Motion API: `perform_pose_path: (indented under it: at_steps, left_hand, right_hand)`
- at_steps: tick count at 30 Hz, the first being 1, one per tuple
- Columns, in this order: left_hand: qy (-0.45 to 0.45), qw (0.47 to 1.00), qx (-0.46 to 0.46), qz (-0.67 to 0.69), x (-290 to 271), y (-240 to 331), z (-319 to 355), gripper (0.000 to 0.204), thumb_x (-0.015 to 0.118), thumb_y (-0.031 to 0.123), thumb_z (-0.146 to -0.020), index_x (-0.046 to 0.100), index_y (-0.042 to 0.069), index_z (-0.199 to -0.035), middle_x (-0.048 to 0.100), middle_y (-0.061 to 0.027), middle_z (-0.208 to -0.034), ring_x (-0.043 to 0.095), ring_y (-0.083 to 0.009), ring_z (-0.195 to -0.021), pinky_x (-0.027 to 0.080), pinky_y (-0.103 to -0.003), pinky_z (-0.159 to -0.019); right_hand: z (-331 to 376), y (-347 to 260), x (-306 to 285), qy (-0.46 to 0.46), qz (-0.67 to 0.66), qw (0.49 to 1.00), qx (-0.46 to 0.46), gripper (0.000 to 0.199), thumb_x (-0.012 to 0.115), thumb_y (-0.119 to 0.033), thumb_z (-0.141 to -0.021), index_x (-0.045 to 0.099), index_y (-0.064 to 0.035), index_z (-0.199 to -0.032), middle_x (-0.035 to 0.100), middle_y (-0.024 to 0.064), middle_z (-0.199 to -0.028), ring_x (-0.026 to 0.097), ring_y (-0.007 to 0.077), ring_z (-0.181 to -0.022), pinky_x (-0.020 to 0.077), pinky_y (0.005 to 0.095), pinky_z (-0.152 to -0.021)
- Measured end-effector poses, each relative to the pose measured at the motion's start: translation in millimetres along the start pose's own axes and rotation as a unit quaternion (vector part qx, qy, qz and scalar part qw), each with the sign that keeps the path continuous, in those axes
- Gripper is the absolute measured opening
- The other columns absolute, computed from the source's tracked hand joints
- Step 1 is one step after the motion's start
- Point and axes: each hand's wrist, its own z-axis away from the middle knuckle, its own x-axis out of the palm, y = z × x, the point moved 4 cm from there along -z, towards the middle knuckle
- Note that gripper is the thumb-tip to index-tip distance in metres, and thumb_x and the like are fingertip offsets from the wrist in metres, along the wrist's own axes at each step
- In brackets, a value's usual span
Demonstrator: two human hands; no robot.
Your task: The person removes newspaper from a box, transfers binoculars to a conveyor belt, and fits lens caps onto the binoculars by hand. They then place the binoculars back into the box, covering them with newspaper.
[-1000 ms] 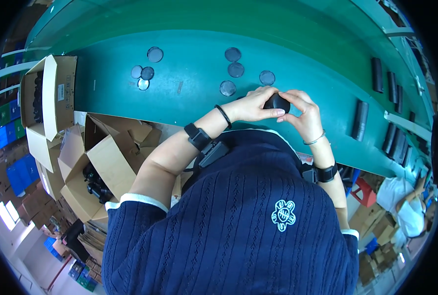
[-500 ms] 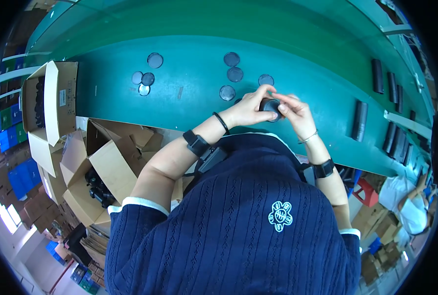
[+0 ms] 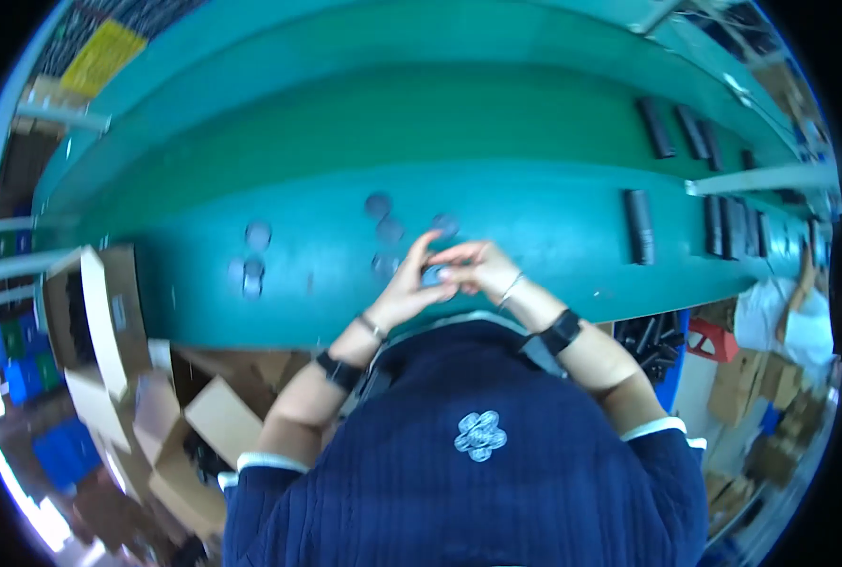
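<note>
We look down on a long green conveyor belt that curves across the whole upper half of the view, with our own dark blue knitted sweater filling the lower middle. To our left, open cardboard boxes stand beside the belt, and blue crates sit further out at the left edge. On the far right another person in a light top bends over brown cartons.

Long black bars lie on the right part of the belt, several side by side toward the right rim and one alone nearer the middle. Grey round discs are scattered on the belt ahead of us, some to the left and some just beyond our hands; the picture is blurred, so we cannot tell their finish.

Both our forearms come up from below, each with a black band at the wrist. Our left hand and right hand meet over the near edge of the belt. Between them sits a small dark round part, pinched from both sides: the left fingers curl up around its left side, the right fingers bend over its top and right. Both hands are mostly closed around it, and much of the part is hidden by the fingers.
</note>
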Motion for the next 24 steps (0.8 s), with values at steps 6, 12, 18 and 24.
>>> perform_pose_path:
  at_steps: [6,12,18,24]
  left_hand:
    - [-0.041,0.935,-0.005,0.353,5.6,16.2,-38.0,0.065,0.056,0.039,-0.091,0.029,0.013,-0.144,0.052,-0.0156,-0.123,0.043,-0.0291,-0.125,0.032,-0.045,-0.105]
    - [0.121,0.957,-0.118,0.236,20.7,5.0,-59.7,0.058,0.05,0.053,-0.092,0.038,0.022,-0.139,0.047,-0.0057,-0.13,0.039,-0.0203,-0.124,0.029,-0.043,-0.102]
    - [0.14,0.948,-0.169,0.23,-4.5,-29.1,-26.9,0.029,0.059,0.026,-0.093,0.057,0.011,-0.117,0.061,-0.0055,-0.107,0.056,-0.0196,-0.101,0.045,-0.036,-0.083]
    - [0.178,0.942,-0.205,0.199,-34.1,-28.0,-23.4,0.024,0.058,0.02,-0.092,0.058,0.01,-0.114,0.062,-0.0067,-0.103,0.058,-0.0192,-0.095,0.047,-0.032,-0.078]
  right_hand:
    - [13.7,23.4,-40.0,-0.052,0.185,0.955,-0.226,0.093,0.082,-0.02,-0.067,0.032,-0.0028,-0.143,0.05,0.0122,-0.125,0.048,0.0234,-0.118,0.0377,0.0362,-0.103]
    - [-9.7,-46.7,-180.9,0.263,0.23,0.904,-0.248,0.072,0.079,-0.031,-0.069,0.037,-0.0096,-0.123,0.052,0.011,-0.102,0.052,0.0196,-0.091,0.0457,0.035,-0.076]
    - [-40.6,-117.1,-364.8,0.599,0.357,0.712,-0.081,0.07,0.076,-0.025,-0.076,0.039,-0.0168,-0.135,0.055,0.023,-0.115,0.054,0.0435,-0.105,0.0467,0.0478,-0.09]
    - [-4.3,-80.5,-432.9,0.579,0.462,0.67,-0.048,0.081,0.073,-0.028,-0.078,0.028,-0.0187,-0.146,0.04,0.0189,-0.14,0.041,0.0411,-0.125,0.0398,0.0481,-0.101]
